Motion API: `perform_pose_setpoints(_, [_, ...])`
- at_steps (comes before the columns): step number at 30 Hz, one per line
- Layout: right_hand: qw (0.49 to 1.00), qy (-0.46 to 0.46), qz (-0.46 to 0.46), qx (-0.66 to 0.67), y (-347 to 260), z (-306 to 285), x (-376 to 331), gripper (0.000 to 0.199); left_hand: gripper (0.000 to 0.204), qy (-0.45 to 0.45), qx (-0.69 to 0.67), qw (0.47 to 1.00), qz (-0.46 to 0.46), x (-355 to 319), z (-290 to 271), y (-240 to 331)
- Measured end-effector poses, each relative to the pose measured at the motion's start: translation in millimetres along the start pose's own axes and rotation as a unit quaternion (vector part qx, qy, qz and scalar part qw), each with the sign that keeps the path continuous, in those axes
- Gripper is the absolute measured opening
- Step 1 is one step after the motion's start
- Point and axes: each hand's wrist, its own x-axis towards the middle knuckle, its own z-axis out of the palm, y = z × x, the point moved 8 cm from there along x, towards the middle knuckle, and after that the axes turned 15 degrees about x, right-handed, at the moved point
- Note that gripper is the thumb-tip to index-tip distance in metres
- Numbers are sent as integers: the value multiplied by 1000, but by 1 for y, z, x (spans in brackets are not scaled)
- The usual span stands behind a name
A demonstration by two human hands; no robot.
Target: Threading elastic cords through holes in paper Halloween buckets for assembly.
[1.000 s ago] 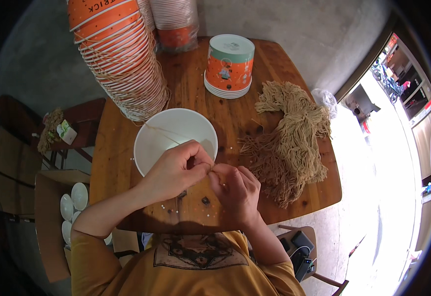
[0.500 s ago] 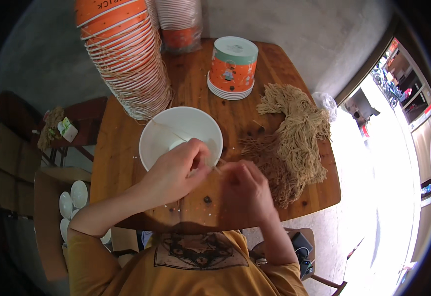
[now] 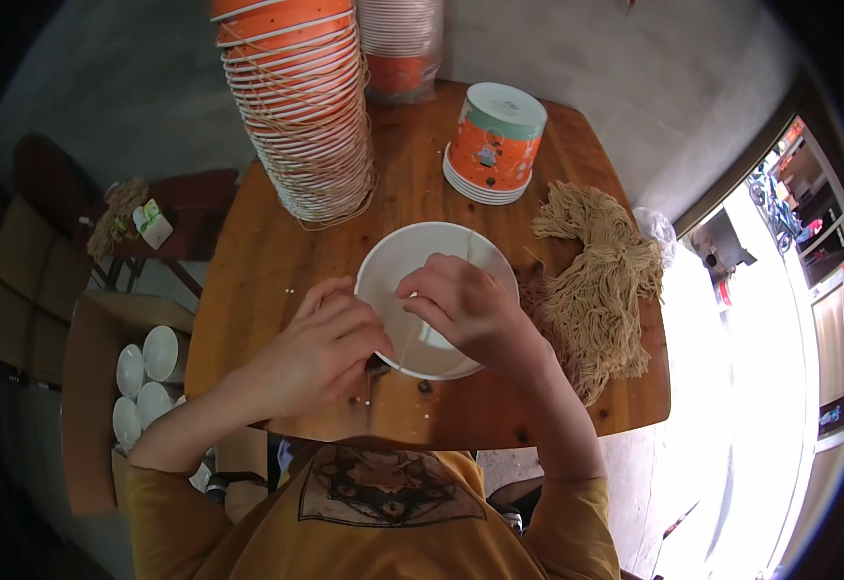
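A white paper bucket (image 3: 494, 266) stands mouth up on the wooden table in front of me. My left hand (image 3: 337, 340) is at its left side, fingers curled against the rim; the fingertips are partly hidden. My right hand (image 3: 465, 304) hangs over the mouth with thumb and forefinger pinched together. A thin tan string (image 3: 472, 244) runs from the far rim toward that hand, and a faint strand shows below its fingertips. Right of the bucket lies a heap of tan strings (image 3: 596, 280).
A tall stack of orange buckets (image 3: 296, 116) with strings stands at the far left, a wrapped stack (image 3: 398, 58) behind it. Several upturned buckets (image 3: 494, 145) are stacked at the back right. A cardboard box (image 3: 93, 387) of white buckets sits left of the table (image 3: 228, 319).
My hands have parted from the string at the bucket's near right rim. The left went to the left rim, the right over the mouth. The bucket sits slightly farther right; the view shifted too.
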Motion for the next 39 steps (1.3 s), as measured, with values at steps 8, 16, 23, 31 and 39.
perform_pose_setpoints(8, [999, -27, 43, 8, 14, 18, 6, 14, 10, -14, -17, 987, -162, 11, 16, -12])
perform_pose_setpoints(16, [999, 11, 35, -12, 7, 15, 3, 16, 11, -8, 1, 983, -184, 19, 29, -20])
perform_pose_setpoints(23, [989, 13, 110, -100, 23, 11, 1, 11, 11, -48, -5, 984, -169, 16, 27, -19])
perform_pose_setpoints(31, [989, 38, 81, -122, 25, -1, 4, 8, 16, -46, 9, 998, -39, 11, 10, 4])
perform_pose_setpoints(39, [983, -113, 139, 31, 7, -40, -12, 25, 17, 37, -13, 998, -44, -2, -25, -48])
